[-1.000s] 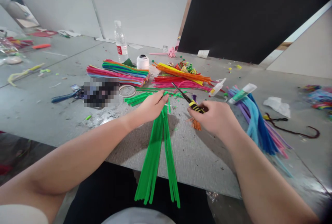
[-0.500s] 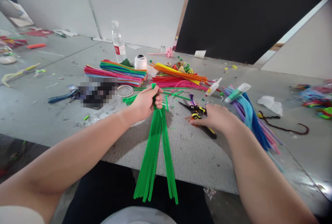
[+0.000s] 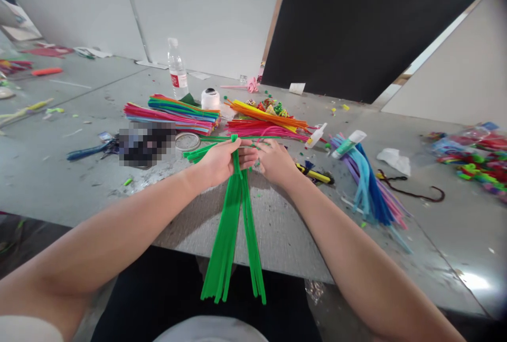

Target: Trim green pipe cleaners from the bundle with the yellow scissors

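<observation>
My left hand (image 3: 222, 161) is closed around the top of a bundle of green pipe cleaners (image 3: 227, 226). Their tops poke up past the thumb, and the long ends fan down over the table edge in two groups. Close against those left fingertips, my right hand (image 3: 276, 160) has its fingers drawn together; what they pinch, if anything, I cannot make out. Black-and-yellow pliers (image 3: 315, 172) lie on the table beside my right wrist, partly hidden by it. More green pipe cleaners (image 3: 194, 155) lie behind my left hand.
Bundles of coloured pipe cleaners (image 3: 174, 115) lie behind my hands, near a plastic bottle (image 3: 177, 70) and a white jar (image 3: 210, 100). Blue and purple pipe cleaners (image 3: 366, 183), a glue tube (image 3: 350, 144) and crumpled tissue (image 3: 394, 161) are to the right. Blue-handled pliers (image 3: 89, 150) lie left.
My right hand has let go of the black-and-yellow pliers and moved left to my left fingertips. My left hand keeps its hold on the green bundle. The view has shifted slightly.
</observation>
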The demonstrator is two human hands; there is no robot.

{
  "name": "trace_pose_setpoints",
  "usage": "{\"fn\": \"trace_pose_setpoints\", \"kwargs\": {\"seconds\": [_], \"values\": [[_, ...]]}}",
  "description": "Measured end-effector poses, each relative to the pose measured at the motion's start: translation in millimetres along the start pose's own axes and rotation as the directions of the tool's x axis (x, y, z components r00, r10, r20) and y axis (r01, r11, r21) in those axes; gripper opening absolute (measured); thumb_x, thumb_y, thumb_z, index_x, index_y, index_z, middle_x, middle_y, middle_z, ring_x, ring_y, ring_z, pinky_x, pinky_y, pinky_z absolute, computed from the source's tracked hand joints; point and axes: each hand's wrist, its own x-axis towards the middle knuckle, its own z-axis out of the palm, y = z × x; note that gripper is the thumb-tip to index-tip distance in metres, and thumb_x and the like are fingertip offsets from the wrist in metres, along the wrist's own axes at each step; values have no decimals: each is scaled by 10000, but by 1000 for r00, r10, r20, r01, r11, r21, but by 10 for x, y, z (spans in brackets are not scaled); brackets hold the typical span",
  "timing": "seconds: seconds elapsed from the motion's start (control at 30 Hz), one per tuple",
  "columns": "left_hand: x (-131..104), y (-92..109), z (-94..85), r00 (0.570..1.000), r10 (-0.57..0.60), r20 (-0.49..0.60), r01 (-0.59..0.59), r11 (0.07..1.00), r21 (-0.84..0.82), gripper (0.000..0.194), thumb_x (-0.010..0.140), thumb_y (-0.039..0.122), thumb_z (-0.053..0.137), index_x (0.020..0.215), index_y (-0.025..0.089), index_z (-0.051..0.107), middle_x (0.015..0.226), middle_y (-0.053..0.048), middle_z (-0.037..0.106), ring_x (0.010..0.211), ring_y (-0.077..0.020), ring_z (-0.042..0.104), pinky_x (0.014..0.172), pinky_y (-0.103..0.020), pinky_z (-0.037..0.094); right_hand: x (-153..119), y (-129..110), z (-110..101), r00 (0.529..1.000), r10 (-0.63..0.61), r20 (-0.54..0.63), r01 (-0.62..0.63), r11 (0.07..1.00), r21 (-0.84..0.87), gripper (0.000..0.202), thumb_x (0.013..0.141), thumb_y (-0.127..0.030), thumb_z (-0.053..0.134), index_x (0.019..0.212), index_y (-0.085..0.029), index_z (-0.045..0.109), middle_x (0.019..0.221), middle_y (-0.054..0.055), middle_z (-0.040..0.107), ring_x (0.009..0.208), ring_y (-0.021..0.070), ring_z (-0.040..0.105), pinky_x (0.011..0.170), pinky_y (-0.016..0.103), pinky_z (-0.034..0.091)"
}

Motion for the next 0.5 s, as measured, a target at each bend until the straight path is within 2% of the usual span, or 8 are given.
{"fn": "trace_pose_setpoints", "kwargs": {"seconds": [0.1, 0.17, 0.23, 0.3, 0.33, 0.4, 0.5], "values": [[15, -27, -13, 1000, -4, 5, 4, 1000, 22, 289, 1088, 198, 478, 959, 115, 724, 844, -116, 776, 719, -181, 751, 733, -327, 629, -7, 44, 11, 1000, -10, 7, 9, 1000, 10, 424, 936, -90, 530, 1315, -123, 718, 1455, 186, 672, 1371, 383, 471, 1093, 541, 453], [31, -37, -21, 999, 49, -6, -49, 998, 42, 286, 1083, 201, 497, 942, 113, 729, 838, -112, 773, 713, -176, 747, 756, -333, 629, -20, 67, -44, 999, -5, -40, 8, 998, 63, 422, 953, -84, 490, 1304, -112, 723, 1423, 195, 687, 1338, 364, 510, 1102, 527, 457], [52, -41, -33, 989, 144, -18, -143, 988, 62, 290, 1078, 199, 513, 906, 110, 729, 844, -110, 772, 726, -165, 745, 804, -335, 622, -33, 63, -134, 988, 20, -156, 8, 984, 179, 414, 978, -105, 452, 1279, -113, 736, 1382, 195, 708, 1303, 336, 559, 1118, 507, 460], [72, -39, -48, 976, 216, -10, -214, 974, 80, 290, 1072, 190, 526, 883, 109, 731, 872, -111, 776, 772, -158, 749, 854, -329, 608, -52, 20, -232, 945, 116, -305, 3, 931, 364, 381, 990, -146, 451, 1201, -155, 769, 1286, 170, 752, 1230, 304, 632, 1090, 484, 493], [79, -38, -56, 973, 229, 4, -229, 969, 90, 283, 1068, 184, 532, 886, 107, 735, 886, -113, 779, 799, -157, 751, 873, -326, 600, -64, -17, -274, 915, 190, -355, 3, 879, 476, 349, 987, -173, 473, 1144, -181, 785, 1213, 148, 777, 1166, 288, 672, 1045, 466, 523], [81, -41, -64, 974, 222, 35, -225, 966, 131, 257, 1057, 166, 548, 907, 102, 746, 891, -109, 780, 816, -153, 746, 878, -316, 590, -93, -107, -329, 879, 325, -350, 10, 720, 694, 262, 953, -233, 553, 1043, -209, 799, 1059, 102, 805, 1006, 257, 727, 907, 416, 574], [50, -55, -52, 986, 132, 101, -150, 967, 204, 241, 1047, 126, 542, 909, 87, 736, 855, -108, 769, 773, -152, 732, 823, -304, 590, -124, -231, -338, 897, 382, -224, 11, 486, 874, 198, 867, -307, 669, 959, -199, 807, 918, 73, 807, 820, 220, 727, 753, 357, 570]]}}
